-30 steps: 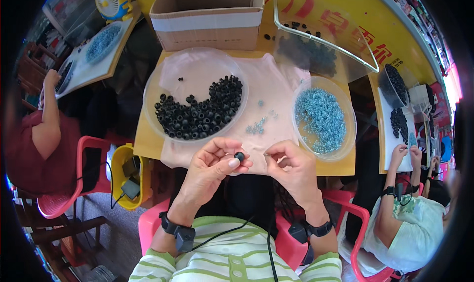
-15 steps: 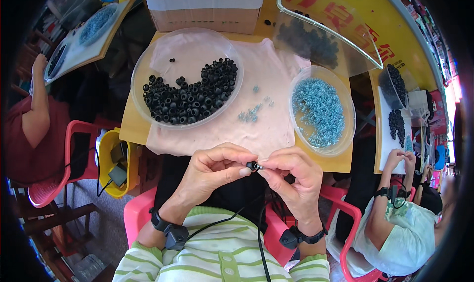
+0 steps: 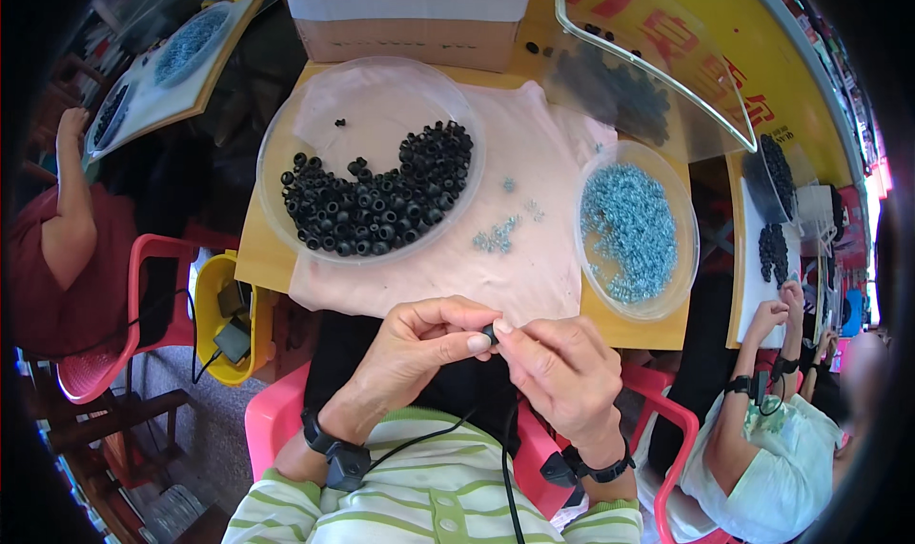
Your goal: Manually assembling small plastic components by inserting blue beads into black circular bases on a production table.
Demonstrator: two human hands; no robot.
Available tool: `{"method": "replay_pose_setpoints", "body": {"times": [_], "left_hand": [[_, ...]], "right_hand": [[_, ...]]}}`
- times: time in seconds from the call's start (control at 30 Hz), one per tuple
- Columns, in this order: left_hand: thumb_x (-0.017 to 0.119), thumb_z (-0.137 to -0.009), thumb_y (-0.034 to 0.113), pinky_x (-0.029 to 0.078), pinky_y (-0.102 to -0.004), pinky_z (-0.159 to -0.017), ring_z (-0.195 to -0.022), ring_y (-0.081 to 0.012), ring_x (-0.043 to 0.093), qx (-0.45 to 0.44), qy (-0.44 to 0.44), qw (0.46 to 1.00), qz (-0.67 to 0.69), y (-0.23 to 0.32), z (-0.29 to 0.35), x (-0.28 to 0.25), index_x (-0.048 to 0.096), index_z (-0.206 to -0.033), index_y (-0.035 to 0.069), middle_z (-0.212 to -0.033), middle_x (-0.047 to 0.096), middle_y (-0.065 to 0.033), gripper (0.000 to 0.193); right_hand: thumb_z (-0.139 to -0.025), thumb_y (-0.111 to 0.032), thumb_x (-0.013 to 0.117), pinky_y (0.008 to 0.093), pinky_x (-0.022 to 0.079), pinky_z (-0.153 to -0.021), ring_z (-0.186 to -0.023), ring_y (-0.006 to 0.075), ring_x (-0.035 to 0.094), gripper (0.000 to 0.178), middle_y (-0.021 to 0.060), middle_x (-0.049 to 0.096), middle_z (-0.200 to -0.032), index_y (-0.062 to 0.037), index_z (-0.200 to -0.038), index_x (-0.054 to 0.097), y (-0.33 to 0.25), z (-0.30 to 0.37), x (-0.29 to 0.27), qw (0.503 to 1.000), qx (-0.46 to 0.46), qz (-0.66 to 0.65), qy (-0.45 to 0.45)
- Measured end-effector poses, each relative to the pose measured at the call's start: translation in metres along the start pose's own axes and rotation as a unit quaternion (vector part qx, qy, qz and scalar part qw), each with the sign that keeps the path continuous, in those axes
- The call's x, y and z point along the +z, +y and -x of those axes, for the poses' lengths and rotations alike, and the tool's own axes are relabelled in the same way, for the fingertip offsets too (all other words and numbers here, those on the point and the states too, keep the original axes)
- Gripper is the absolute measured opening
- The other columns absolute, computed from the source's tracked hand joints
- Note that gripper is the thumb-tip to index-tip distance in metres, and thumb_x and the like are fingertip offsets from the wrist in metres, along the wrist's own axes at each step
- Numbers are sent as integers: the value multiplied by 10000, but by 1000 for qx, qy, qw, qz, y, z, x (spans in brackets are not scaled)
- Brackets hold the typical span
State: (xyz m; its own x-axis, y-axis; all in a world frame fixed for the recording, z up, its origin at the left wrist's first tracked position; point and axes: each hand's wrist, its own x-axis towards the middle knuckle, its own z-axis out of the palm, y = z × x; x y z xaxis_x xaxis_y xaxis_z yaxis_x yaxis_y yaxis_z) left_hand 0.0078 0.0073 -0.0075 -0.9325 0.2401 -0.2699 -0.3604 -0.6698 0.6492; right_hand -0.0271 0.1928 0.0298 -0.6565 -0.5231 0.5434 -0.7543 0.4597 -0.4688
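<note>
My left hand and my right hand meet over my lap, just below the table edge. Their fingertips pinch one small black ring-shaped part between them. Beyond the hands a clear round dish holds several black ring parts. To the right a second clear dish is filled with small light-blue metal pieces. A few loose blue pieces lie on the pale pink cloth between the dishes.
A cardboard box stands at the table's far edge, with a clear plastic lid tilted beside it. A person in red sits at left, another person at lower right. A yellow bin sits beside my pink chair.
My hands have drawn closer together and lower toward my lap, both now pinching the black part. The view has tilted so the table looks nearer and higher.
</note>
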Motion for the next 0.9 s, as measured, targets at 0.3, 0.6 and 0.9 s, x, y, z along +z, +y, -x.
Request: {"method": "replay_pose_setpoints", "body": {"times": [0.3, 0.6, 0.9], "left_hand": [[657, -854, -15, 521, -286, -814, -895, -162, 623, -3, -60, 987, 150, -1, -5, -20, 659, -1026, 9, -1043, 637, -97, 174], [680, -790, -83, 487, -293, -827, -945, -209, 605, 7, -220, 968, 118, 18, 6, -24, 677, -938, 8, -1026, 614, -164, 174], [694, -784, -69, 481, -300, -841, -958, -208, 608, 47, -193, 975, 100, 28, 10, -38, 683, -935, 21, -992, 622, -137, 176]], "right_hand": [[-718, -39, 729, 302, 490, -568, -653, 211, 581, 278, 43, 619, -800, -50, -993, 694, 4, -60, 0, 990, 13, -123, -75], [-782, -71, 648, 354, 513, -646, -833, 237, 593, 22, 66, 610, -806, -56, -783, 632, 38, -149, 99, 996, -8, 20, -91], [-745, -84, 615, 331, 532, -662, -865, 233, 593, 41, 53, 607, -800, -82, -772, 646, 45, -162, 133, 976, -78, 101, -175]]}}
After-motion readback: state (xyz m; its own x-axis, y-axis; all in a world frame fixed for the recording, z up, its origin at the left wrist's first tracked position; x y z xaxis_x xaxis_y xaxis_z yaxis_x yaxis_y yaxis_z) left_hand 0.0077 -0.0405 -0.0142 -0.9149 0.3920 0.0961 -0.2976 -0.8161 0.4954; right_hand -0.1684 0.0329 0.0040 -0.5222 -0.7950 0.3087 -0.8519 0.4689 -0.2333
